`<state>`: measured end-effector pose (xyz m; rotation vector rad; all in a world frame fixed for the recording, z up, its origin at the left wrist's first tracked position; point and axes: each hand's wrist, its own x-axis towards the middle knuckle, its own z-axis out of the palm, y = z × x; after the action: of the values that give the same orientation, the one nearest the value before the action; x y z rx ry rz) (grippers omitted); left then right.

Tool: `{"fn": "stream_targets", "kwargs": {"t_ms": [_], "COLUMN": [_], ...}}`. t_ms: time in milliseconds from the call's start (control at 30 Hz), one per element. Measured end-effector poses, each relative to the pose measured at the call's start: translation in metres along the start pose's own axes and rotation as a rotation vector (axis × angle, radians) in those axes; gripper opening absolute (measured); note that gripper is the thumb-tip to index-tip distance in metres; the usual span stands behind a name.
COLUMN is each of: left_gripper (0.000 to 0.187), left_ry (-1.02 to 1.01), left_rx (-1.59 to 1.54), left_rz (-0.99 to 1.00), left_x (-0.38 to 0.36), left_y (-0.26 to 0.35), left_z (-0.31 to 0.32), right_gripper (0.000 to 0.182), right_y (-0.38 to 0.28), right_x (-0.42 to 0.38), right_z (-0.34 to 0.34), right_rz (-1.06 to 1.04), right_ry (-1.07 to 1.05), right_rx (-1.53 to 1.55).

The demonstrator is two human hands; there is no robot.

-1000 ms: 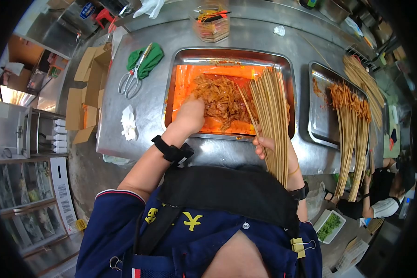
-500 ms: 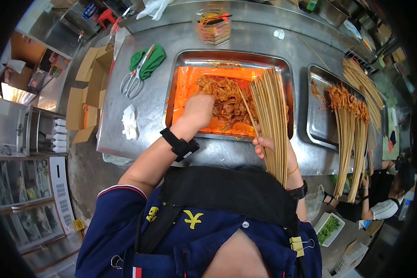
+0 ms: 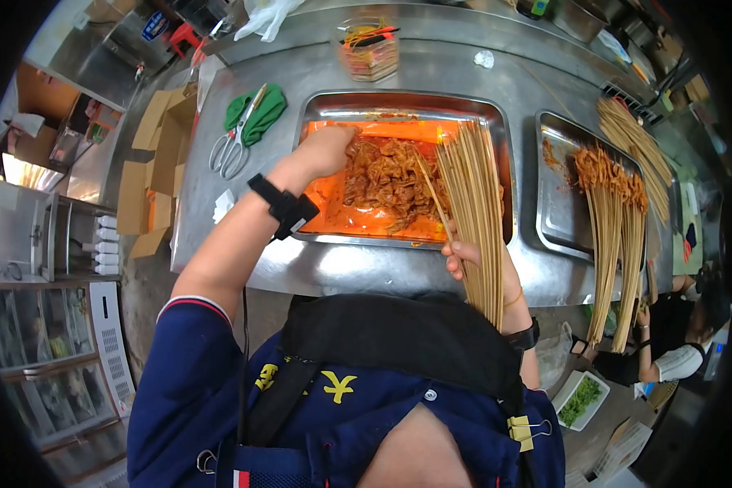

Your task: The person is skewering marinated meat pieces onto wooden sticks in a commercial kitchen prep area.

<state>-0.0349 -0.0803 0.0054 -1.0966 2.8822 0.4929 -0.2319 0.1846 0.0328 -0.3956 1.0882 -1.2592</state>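
Observation:
My left hand (image 3: 328, 151) is over the left side of a steel tray (image 3: 431, 104), with curled fingers at the edge of a heap of red marinated meat strips (image 3: 390, 183). Its fingertips are partly hidden, so I cannot make out what they hold. My right hand (image 3: 464, 257) grips a thick bundle of bamboo skewers (image 3: 477, 203) at the tray's near right edge. One single skewer (image 3: 433, 189) stands apart from the bundle, held by the thumb and fingers, its tip pointing toward the meat. Orange-red sauce coats the tray bottom.
To the right, a second tray (image 3: 551, 213) holds several loaded meat skewers (image 3: 606, 244), handles over its near edge. Loose skewers (image 3: 630, 146) lie beyond. Scissors (image 3: 232, 150) and a green cloth (image 3: 262, 112) are at left, a plastic tub (image 3: 368, 61) behind. A co-worker (image 3: 659, 346) is at right.
My left hand has moved left and away from me, from over the meat to the heap's left edge. My right hand keeps its hold on the skewers.

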Motion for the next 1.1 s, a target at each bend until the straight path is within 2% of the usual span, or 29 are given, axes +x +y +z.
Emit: {"fn": "stream_targets", "kwargs": {"t_ms": [100, 200, 300, 500, 600, 700, 800, 900, 933, 1100], "left_gripper": [0.033, 0.031, 0.028, 0.027, 0.031, 0.043, 0.056, 0.055, 0.050, 0.039], "left_ry": [-0.078, -0.207, -0.218, -0.204, -0.144, -0.075, -0.059, -0.303, -0.349, -0.491], "left_rx": [0.136, 0.144, 0.072, 0.023, -0.050, -0.377, -0.414, -0.058, 0.083, 0.257], "left_rz": [0.105, 0.027, -0.094, -0.129, -0.037, 0.077, 0.138, -0.024, -0.127, -0.167], "left_x": [0.007, 0.002, -0.014, -0.015, -0.012, -0.010, -0.015, -0.041, -0.052, -0.056], "left_y": [-0.008, -0.002, 0.011, 0.026, 0.045, 0.042, 0.028, 0.025, 0.045, 0.068], "left_z": [0.018, 0.016, 0.015, 0.008, -0.011, -0.008, -0.004, 0.009, -0.005, -0.007], "right_gripper": [0.035, 0.034, 0.033, 0.034, 0.035, 0.035, 0.035, 0.035, 0.035, 0.035], "right_y": [-0.002, 0.000, 0.002, 0.000, 0.002, 0.002, 0.002, 0.002, 0.003, 0.001], "right_x": [-0.001, -0.002, 0.002, 0.001, 0.002, 0.002, 0.000, 0.000, 0.001, -0.003], "right_z": [0.000, -0.005, -0.005, -0.004, -0.005, -0.007, -0.007, -0.005, -0.006, -0.003], "right_rz": [-0.009, -0.011, -0.015, -0.025, -0.015, -0.020, -0.023, -0.022, -0.023, -0.026], "right_ry": [0.005, 0.020, 0.008, 0.002, -0.005, -0.010, -0.005, -0.008, -0.013, -0.004], "right_rx": [-0.007, 0.006, 0.003, -0.010, -0.007, -0.005, 0.007, 0.013, 0.019, 0.027]}}
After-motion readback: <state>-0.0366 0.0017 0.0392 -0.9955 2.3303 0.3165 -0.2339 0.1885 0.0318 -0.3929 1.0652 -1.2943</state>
